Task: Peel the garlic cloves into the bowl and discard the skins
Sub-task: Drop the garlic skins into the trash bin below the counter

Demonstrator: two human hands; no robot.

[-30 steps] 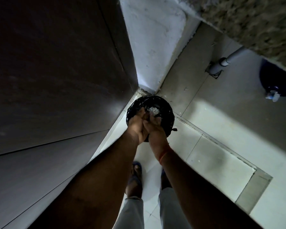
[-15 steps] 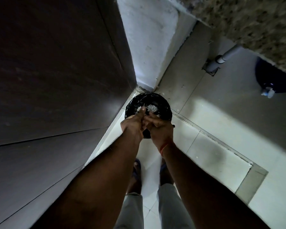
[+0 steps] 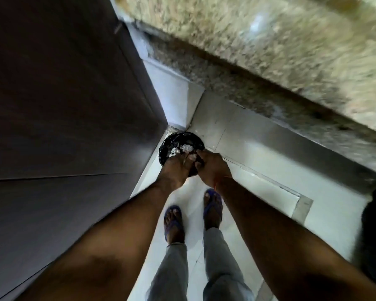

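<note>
Head view: both hands over a black bin w/ garlic skins inside.

Bin (image 3: 180, 139) sits on the floor in the corner, approx centre of frame, w/ white skins (image 3: 183, 148) piled in it. Left hand (image 3: 175, 170) at 7 o'clock of the bin, fingers pointing down over the rim; can't tell if it's gripping anything. Right hand (image 3: 213, 168) at 4 o'clock of the bin, fingers curled in toward the left hand, knuckles nearly touching it; what it pinches, if anything, is too dark to tell. Dark cabinet door (image 3: 63, 94) at 9 o'clock, speckled stone counter (image 3: 280, 51) at 1 o'clock. Feet in blue sandals (image 3: 173, 222) at 6 o'clock on pale floor tiles (image 3: 258, 192).
</note>
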